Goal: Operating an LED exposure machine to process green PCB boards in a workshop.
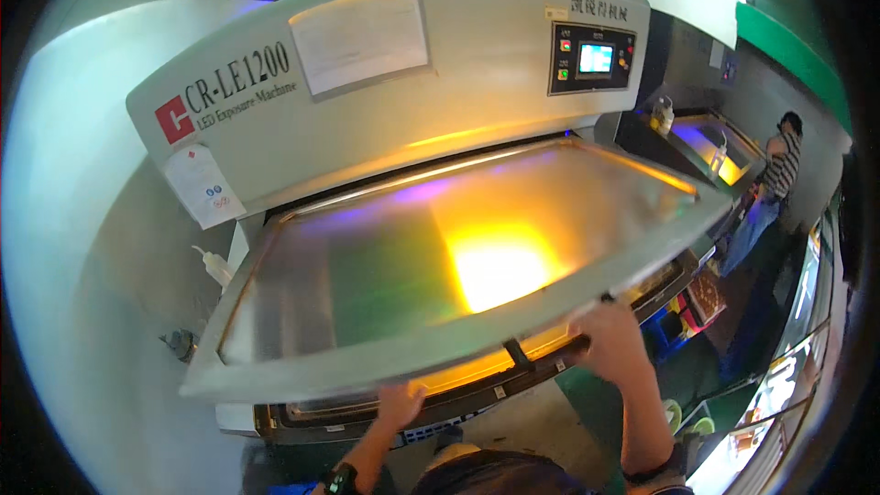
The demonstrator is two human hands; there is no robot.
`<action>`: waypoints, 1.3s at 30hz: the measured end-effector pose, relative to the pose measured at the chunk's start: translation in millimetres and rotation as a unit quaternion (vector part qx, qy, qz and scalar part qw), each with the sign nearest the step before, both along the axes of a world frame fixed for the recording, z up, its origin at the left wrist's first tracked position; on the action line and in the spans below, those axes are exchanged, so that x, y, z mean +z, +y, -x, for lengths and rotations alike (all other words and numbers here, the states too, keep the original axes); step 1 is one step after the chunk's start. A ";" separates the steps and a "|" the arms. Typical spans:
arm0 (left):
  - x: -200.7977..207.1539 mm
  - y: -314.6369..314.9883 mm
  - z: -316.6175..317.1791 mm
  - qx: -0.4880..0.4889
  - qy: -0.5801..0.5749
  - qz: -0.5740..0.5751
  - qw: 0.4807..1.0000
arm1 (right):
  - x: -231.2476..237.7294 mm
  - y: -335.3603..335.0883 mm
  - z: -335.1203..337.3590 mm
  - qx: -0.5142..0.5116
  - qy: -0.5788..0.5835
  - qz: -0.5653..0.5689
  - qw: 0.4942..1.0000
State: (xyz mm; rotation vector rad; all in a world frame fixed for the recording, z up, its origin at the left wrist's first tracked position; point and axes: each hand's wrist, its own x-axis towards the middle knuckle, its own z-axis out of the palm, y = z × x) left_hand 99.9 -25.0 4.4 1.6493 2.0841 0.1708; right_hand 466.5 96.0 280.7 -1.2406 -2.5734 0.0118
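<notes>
A wide lid frame (302, 379) with a glossy, see-through sheet (385, 275) slants up over the front of a large pale exposure machine (495, 55). A gap shows between its front rim and the dark-edged bed (550, 368) below. My left hand (399, 406) is at the rim left of centre, its fingers curled under and mostly hidden by the frame. Further right, my right hand (612, 341) grips the same rim beside a small black fitting, fingers partly out of sight. A black bracket (518, 354) joins the gap between my hands.
A control panel (592, 59) with a lit screen sits at the machine's upper right. Spout bottles (215, 266) stand at the left side. A co-worker in a striped top (782, 165) stands at a second lit table (715, 142). Green round containers (702, 426) are low on the right.
</notes>
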 end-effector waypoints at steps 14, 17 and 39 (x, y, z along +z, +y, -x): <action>38.9 64.1 67.6 0.044 -0.005 -0.048 0.998 | -266.0 -43.7 -12.6 -0.059 -0.324 0.267 0.906; 8.6 45.6 111.3 0.134 0.145 -0.039 0.980 | -270.5 -40.3 -3.4 -0.083 -0.355 0.279 0.888; -33.2 97.4 -36.7 0.020 0.085 0.031 0.996 | -309.6 -77.5 -110.0 -0.210 0.345 0.319 0.857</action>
